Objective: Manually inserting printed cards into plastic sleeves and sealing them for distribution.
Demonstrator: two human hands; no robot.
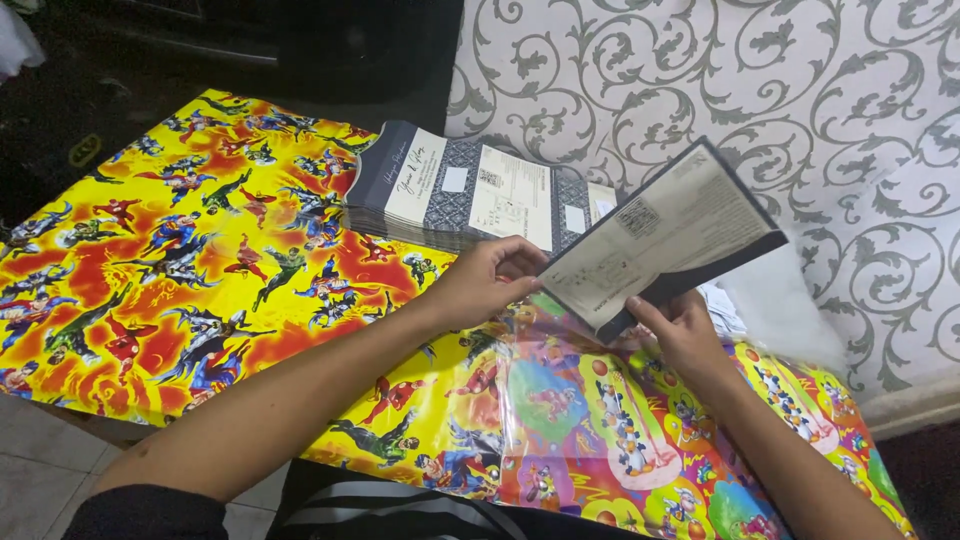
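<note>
- Hands hold one folded card (665, 235) up in the air, over the table
- The card is dark on the outside and pale inside, with small print and a little square code on it
- The left hand (485, 283) pinches the card's lower left corner, with the fingers bent around the edge
- The right hand (680, 330) grips the card from below, thumb on the pale side, other fingers hidden behind it
- The card tilts, its far end higher than the near end
- A stack of cards (470, 195) like it lies flat on the table, just behind the left hand
- The top card of the stack lies open, with dark patterned flaps and pale panels
- Bright wrapping paper (180, 250) with cartoon heroes on yellow and red covers the table
- More wrapping paper (620, 440) with other cartoon animals lies under the hands, shiny and see-through on top
- A white cloth with grey swirls (800, 100) lies behind the card
- No box or bag shows here, so I cannot tell of anything kept inside one
</note>
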